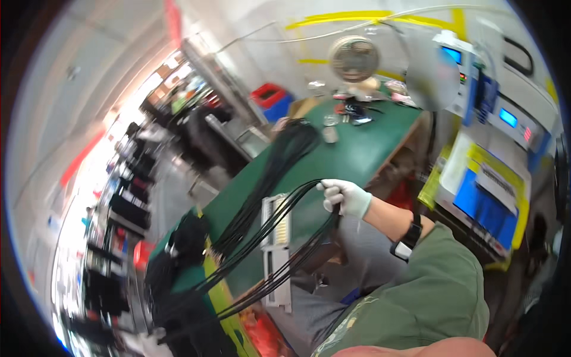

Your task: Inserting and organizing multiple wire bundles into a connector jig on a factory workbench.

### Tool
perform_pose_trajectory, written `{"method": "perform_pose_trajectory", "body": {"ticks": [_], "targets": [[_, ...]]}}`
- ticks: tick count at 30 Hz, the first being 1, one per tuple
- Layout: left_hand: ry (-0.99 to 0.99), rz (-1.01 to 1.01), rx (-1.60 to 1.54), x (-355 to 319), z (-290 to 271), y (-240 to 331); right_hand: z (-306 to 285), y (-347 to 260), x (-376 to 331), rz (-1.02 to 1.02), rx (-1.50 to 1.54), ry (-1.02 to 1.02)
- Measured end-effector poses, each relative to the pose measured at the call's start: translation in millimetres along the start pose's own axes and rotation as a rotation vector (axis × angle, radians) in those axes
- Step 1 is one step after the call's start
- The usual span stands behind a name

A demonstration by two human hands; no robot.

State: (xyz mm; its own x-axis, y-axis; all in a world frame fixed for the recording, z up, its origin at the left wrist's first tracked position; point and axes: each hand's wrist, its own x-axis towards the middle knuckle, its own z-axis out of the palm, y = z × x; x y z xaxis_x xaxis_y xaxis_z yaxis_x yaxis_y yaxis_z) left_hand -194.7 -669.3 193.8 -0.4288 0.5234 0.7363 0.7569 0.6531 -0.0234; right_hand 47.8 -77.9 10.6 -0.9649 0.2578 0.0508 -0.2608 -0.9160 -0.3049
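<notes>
My right hand (349, 199), in a whitish glove, is closed around a looped bundle of thin black cables (285, 209) above the near side of the green table. Both runs of the bundle trail down to the lower left. At the cables' far end, a blurred pale shape (146, 343) by the lower rim looks like my gloved left hand; its fingers cannot be made out. A second bundle of black cables (270, 172) lies along the green table (357, 143). Beneath the held cables stands a white slotted fixture (276, 238).
More black cables (184, 238) are heaped at the table's left end, beside a yellow strip (223, 303). A small fan (354, 58) and a small bottle (330, 130) stand farther back. Machines with blue displays (508, 118) are at right. A red-and-blue bin (273, 101) stands behind the table.
</notes>
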Motion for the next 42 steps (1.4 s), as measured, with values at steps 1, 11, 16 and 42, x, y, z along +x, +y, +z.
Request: {"method": "perform_pose_trajectory", "body": {"ticks": [1, 11, 16, 42], "targets": [[-0.163, -0.095, -0.138, 15.0, 13.7, 35.6, -9.7, -14.8, -10.3, -0.064, 0.034, 0.187], [-0.469, 0.291, -0.278, 61.7, 285.0, 169.0, -89.4, -210.8, -51.1, -0.668, 0.001, 0.729], [-0.548, 0.337, -0.372, 43.1, 391.3, 260.9, -114.1, -244.1, -60.3, -0.650, -1.564, 1.436], [-0.421, 0.278, -0.327, 27.0, 426.0, 260.1, -115.3, -115.3, -10.0, 0.060, -2.501, 1.211]]}}
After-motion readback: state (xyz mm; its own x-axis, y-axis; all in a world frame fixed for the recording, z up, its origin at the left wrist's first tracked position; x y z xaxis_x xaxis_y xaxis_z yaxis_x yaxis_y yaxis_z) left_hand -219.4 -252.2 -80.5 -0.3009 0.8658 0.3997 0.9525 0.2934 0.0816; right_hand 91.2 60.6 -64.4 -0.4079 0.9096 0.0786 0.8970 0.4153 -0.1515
